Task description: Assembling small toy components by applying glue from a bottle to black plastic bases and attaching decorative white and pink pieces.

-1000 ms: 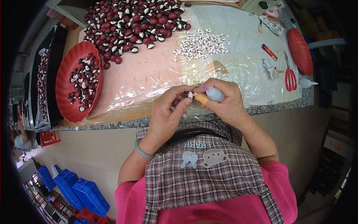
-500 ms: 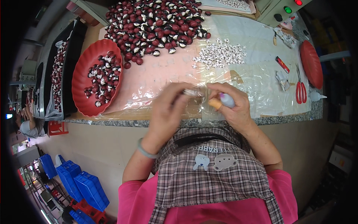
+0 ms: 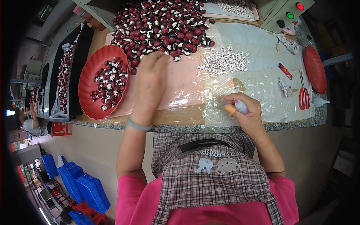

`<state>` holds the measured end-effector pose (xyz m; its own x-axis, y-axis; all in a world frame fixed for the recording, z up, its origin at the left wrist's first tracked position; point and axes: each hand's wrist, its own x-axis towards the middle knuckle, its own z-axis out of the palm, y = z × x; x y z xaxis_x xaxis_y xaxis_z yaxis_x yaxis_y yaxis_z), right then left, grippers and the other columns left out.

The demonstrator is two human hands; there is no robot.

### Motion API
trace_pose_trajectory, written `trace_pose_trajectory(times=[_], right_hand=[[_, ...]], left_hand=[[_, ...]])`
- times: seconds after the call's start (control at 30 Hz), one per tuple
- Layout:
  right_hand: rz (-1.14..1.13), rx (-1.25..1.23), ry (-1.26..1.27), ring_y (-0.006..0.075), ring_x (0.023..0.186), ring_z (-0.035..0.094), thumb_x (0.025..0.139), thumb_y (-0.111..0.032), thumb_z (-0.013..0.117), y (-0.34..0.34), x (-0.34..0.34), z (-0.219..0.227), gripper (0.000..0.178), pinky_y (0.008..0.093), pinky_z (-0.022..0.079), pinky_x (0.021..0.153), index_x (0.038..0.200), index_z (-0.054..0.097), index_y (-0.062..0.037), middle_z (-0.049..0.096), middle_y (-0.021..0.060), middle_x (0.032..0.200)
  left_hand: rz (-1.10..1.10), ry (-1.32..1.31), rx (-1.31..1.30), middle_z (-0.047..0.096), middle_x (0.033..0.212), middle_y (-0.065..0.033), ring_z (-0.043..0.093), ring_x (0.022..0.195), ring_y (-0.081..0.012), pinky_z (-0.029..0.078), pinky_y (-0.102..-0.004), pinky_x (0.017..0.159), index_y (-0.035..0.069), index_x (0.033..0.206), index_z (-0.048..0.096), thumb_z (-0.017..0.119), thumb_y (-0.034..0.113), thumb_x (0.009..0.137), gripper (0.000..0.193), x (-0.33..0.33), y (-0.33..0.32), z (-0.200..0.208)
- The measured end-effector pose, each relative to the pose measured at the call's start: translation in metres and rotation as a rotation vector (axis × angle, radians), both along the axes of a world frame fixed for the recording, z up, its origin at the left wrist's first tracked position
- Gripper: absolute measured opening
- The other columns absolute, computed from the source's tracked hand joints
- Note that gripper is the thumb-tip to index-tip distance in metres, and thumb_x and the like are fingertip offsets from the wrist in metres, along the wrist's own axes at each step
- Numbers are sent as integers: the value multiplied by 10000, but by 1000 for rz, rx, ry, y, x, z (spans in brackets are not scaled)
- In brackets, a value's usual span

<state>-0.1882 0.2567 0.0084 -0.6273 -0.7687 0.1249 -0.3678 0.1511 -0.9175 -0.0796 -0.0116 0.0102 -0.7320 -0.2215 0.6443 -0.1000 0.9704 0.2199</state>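
At the near edge of a large heap of dark red, black and white balls (image 3: pixel 168 30), my left hand (image 3: pixel 151 77) reaches forward, back up. Motion blurs its fingers, and anything under them is hidden. My right hand (image 3: pixel 249 114) grips a small pale squeeze bottle (image 3: pixel 241 107) with a purple tip, held above the plastic-covered worktop. An orange finger cot (image 3: pixel 230 109) covers one of its digits. Beyond that hand lies a spread of small white pieces with dark marks (image 3: pixel 225 62).
A red scalloped bowl (image 3: pixel 85 92) of balls with white pieces stands left, beside a black tray (image 3: pixel 80 56). To the right lie red-handled scissors (image 3: pixel 304 99), a red tube-like item (image 3: pixel 285 71), crumpled paper (image 3: pixel 285 87), another bottle (image 3: pixel 320 102) and a red dish (image 3: pixel 314 69).
My left hand has moved from beside the right hand, where it held a small whitish thing, forward and left to the heap. My right hand has shifted slightly right, still holding the bottle.
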Motion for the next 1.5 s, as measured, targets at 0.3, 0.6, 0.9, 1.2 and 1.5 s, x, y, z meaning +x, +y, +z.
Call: trace_pose_trajectory(times=[0.3, 0.6, 0.9, 1.2, 1.5], right_hand=[[7, 43, -65, 171, 800, 662, 791, -86, 724, 8, 0, 4, 258, 277, 504, 706, 1027, 629, -45, 688, 76, 902], [85, -210, -616, 124, 792, 589, 858, -29, 607, 17, -12, 7, 307, 215, 454, 579, 1129, 465, -41, 518, 91, 1098], [-47, -301, -524, 115, 741, 628, 833, -8, 676, 12, -4, 22, 338, 187, 471, 502, 1150, 562, -2, 594, 92, 1000], [-113, -297, -261, 145, 830, 646, 848, -59, 688, 12, 11, 30, 433, 257, 541, 695, 1236, 513, 19, 636, 125, 1008], [-123, -258, -10, 214, 892, 678, 816, -78, 715, 10, 16, 30, 444, 296, 542, 750, 1212, 546, 32, 662, 161, 1017]], left_hand=[[4, -198, 136, 574, 1006, -136, 602, 833, -311, 506, -389, 708, 15, 977, 607, 619, -17, 785, 196, -32, 12, -21], [-280, -116, 1387, 582, 943, -31, 575, 795, -87, 501, -227, 712, -7, 1090, 637, 658, 18, 845, 246, 9, 56, -7], [-458, -16, 2031, 641, 1037, -93, 628, 879, -131, 500, -230, 775, -29, 1160, 593, 598, 24, 894, 271, 32, 89, 1], [-429, -41, 1942, 628, 1017, -48, 563, 858, -77, 467, -219, 766, 9, 1085, 601, 587, -8, 865, 220, 32, 98, -2], [-384, -102, 1952, 613, 966, -7, 562, 814, -60, 467, -203, 738, 33, 1059, 614, 611, 28, 867, 192, 32, 99, -5]])
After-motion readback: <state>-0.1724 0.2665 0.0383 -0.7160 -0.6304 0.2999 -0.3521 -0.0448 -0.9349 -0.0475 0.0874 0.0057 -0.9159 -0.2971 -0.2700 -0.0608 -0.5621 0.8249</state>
